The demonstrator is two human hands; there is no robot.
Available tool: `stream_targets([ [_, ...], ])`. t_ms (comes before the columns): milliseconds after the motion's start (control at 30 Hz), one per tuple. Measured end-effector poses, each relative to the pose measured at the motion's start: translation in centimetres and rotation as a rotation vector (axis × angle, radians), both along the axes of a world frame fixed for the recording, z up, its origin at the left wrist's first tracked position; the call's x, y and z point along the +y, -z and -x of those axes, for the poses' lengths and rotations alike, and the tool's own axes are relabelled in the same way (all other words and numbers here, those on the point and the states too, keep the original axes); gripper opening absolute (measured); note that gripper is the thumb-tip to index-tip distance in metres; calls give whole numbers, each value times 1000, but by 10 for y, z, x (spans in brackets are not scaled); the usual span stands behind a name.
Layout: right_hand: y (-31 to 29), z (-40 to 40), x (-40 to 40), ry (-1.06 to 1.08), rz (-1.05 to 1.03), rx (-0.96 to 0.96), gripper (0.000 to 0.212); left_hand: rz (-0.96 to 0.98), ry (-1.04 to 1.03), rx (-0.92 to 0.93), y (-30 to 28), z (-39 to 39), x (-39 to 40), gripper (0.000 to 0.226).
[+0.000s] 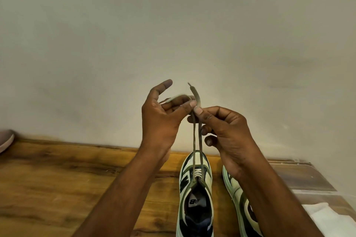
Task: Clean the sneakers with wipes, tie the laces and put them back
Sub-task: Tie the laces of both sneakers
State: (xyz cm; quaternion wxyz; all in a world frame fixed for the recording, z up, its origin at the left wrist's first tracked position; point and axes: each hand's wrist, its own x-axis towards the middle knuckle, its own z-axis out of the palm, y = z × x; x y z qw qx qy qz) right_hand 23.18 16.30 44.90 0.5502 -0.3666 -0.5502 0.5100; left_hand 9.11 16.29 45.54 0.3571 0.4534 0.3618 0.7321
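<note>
New Balance "NB" logo, printed on the light heel patch of the insole (194, 202) inside the left sneaker (195, 194) (seen upside down); no other legible text.

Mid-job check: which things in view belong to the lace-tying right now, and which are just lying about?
In the job:
- olive-green flat shoelace, pinched by left hand and right hand
- green, cream and navy sneaker being laced
- matching second sneaker beside it, partly hidden by the right arm
- white wipe, bottom right

Lying about:
- pinkish-grey shoe toe at the left edge
- wooden tabletop
</note>
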Motion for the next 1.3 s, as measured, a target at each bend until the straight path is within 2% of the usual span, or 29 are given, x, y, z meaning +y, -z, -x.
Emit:
stream_targets([
  [133,0,0,-1,7,-7,-4,35,27,-90,54,-2,2,-2,65],
  [267,-1,1,-2,-7,-6,-3,27,-12,-144,17,-8,5,-5,55],
  [433,-4,-1,-4,23,-31,14,15,-88,-69,-16,-12,-1,-8,24],
  [800,-14,-9,-5,191,-61,167,15,-103,-46,39,-15,-12,-12,6],
  [1067,-16,-4,-8,193,-128,214,12,-153,19,150,-18,-18,-19,8],
  [1200,-17,-7,-6,185,-171,202,23,-77,137,184,-20,-8,-20,31],
  [1300,-18,-10,-5,161,-263,111,19,-12,162,140,-20,-1,-16,41],
])
